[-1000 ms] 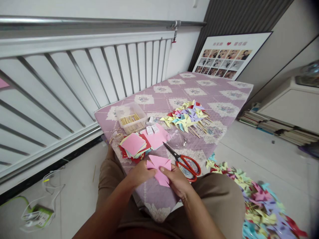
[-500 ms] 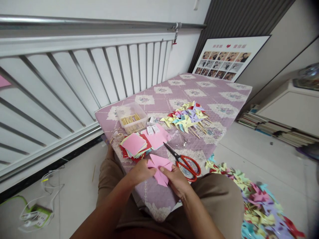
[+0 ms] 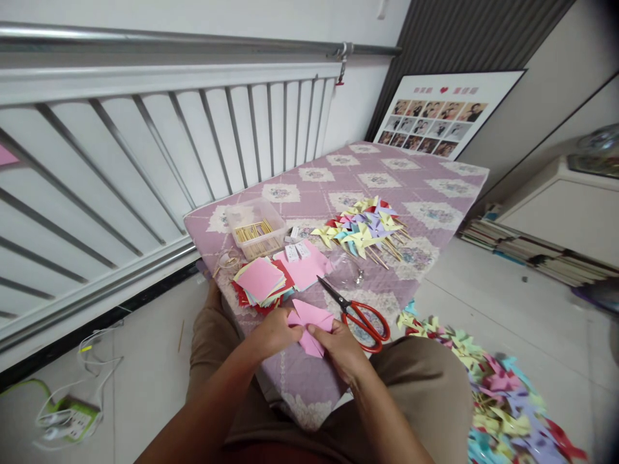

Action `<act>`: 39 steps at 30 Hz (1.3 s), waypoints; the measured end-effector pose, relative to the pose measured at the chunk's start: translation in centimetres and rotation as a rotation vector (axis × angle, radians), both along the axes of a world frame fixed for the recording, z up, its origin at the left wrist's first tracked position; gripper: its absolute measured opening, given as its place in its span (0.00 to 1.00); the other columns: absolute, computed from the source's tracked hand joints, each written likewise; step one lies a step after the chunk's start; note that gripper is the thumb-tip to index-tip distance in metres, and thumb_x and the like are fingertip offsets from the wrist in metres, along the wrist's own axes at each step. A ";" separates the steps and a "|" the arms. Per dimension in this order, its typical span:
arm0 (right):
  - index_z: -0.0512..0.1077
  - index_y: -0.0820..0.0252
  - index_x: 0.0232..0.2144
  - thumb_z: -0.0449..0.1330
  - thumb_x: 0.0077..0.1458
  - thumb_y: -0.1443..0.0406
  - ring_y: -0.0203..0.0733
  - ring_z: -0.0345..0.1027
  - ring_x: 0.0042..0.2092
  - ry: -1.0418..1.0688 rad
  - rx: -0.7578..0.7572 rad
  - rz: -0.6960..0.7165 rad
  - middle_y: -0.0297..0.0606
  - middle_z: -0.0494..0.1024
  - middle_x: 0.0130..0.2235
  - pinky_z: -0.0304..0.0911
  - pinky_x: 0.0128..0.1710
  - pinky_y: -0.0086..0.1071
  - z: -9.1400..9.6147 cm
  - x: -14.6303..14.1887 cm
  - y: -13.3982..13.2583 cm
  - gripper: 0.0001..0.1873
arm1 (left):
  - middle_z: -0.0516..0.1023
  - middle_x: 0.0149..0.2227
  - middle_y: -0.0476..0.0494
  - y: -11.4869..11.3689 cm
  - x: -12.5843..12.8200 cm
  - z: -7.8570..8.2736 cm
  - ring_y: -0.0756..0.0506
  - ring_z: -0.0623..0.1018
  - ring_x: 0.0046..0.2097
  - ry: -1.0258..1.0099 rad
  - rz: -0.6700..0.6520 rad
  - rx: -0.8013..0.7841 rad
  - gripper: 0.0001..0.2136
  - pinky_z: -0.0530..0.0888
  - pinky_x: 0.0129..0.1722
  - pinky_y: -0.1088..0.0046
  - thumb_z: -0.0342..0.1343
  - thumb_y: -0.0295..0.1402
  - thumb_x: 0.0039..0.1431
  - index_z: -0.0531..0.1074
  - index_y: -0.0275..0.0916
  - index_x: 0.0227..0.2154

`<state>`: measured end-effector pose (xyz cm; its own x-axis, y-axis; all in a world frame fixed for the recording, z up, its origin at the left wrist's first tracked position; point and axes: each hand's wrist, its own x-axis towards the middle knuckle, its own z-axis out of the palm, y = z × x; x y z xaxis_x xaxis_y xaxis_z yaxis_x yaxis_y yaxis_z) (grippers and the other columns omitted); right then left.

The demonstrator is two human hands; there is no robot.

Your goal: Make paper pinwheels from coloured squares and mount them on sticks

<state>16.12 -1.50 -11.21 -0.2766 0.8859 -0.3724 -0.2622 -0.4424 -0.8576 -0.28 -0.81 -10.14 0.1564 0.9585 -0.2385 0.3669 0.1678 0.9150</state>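
The slit sheet of pink paper (image 3: 318,317) was between the two hands, over the near end of the bench (image 3: 297,380); whether it touched the surface could not be told. The left hand (image 3: 275,336) had its fingers closed on the nine o'clock edge, and the right hand (image 3: 342,348) pinched it from three o'clock, its thumb lying across the face near the middle. The sheet looked thin and very light, stiff enough to hold its shape yet likely to crease under a hard squeeze. The slits probably left the flaps weakest, apt to tear if tugged apart, so the uncut centre seemed the safest hold; dry paper was unlikely to slip. From it, the paper stack (image 3: 261,280) lay at ten o'clock, the pinwheels (image 3: 362,233) at one, and the scissors (image 3: 355,314) near three, handles outward.
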 end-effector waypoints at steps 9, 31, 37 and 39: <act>0.80 0.60 0.27 0.72 0.37 0.61 0.42 0.74 0.27 -0.058 -0.009 -0.078 0.36 0.83 0.27 0.67 0.31 0.34 -0.5 -0.6 0.2 0.12 | 0.79 0.28 0.46 0.0 0.0 0.4 0.47 0.73 0.29 0.059 -0.037 -0.015 0.07 0.66 0.28 0.75 0.54 0.28 0.45 0.77 0.37 0.27; 0.77 0.62 0.33 0.72 0.38 0.63 0.41 0.74 0.27 0.198 -0.060 -0.336 0.36 0.83 0.28 0.69 0.31 0.34 0.0 -2.4 0.4 0.16 | 0.79 0.29 0.45 -2.5 4.3 -0.4 0.49 0.75 0.30 -0.963 0.464 -0.249 0.19 0.69 0.34 0.73 0.69 0.42 0.40 0.77 0.34 0.33; 0.78 0.62 0.35 0.72 0.40 0.63 0.41 0.75 0.29 0.223 -0.035 -0.316 0.36 0.84 0.30 0.69 0.34 0.33 -0.1 -2.7 0.3 0.16 | 0.80 0.27 0.45 -1.9 5.0 0.0 0.48 0.76 0.29 -1.025 0.570 -0.227 0.18 0.70 0.34 0.73 0.72 0.38 0.35 0.78 0.34 0.29; 0.78 0.62 0.35 0.72 0.40 0.63 0.41 0.75 0.29 0.219 -0.037 -0.315 0.36 0.84 0.30 0.69 0.33 0.32 -0.1 -2.7 0.3 0.16 | 0.79 0.26 0.45 -1.9 5.1 0.1 0.49 0.75 0.27 -1.015 0.591 -0.221 0.18 0.69 0.31 0.73 0.72 0.38 0.34 0.78 0.34 0.30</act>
